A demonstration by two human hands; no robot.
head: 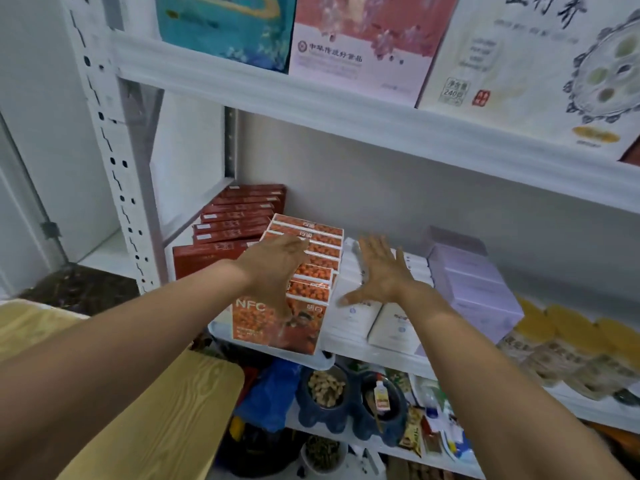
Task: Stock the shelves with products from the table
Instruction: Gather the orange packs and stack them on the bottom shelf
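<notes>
Past wood-grain table (156,410) at near left, resting left hand (273,268), fingers relaxed and gripping nothing, atop row of orange NFC boxes (313,233) on middle shelf (374,355), right hand (381,271) splayed flat, likewise released, on white boxes (349,317) just right.

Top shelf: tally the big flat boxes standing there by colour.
large teal flat box: 1
large pink flat box: 1
large cream flat box with black calligraphy: 1
Total: 3
The dark red sliver at the right edge is too cropped to count.
</notes>
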